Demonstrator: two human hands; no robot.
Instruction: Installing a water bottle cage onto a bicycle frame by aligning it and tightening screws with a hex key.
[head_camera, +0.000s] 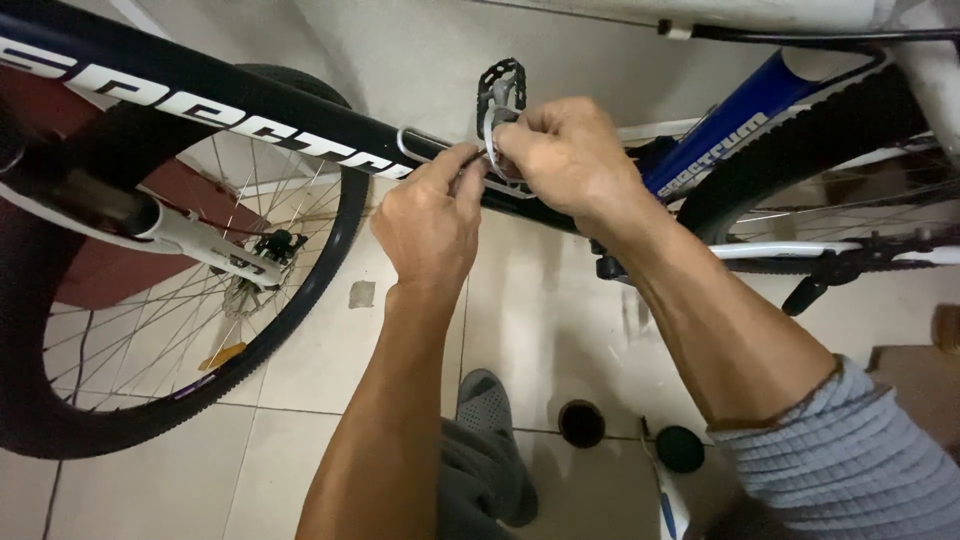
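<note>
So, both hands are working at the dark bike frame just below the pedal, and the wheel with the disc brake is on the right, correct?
Not quite: the wheel with the disc brake is on the left, as the head view shows. Both the left hand and right hand are indeed at the dark frame below the pedal.

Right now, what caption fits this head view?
Left hand and right hand pinch a small part at a dark bicycle frame, beside a pedal.

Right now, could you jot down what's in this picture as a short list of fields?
Place: tiled floor beside a pale wall
Main thing: dark bicycle frame tube
Left hand: fingers pinched at the tube
Right hand: gripping a small pale part, too hidden to identify
Above hands: black pedal
Left side: spoked front wheel
Below: grey shoe, two round dark caps
</note>
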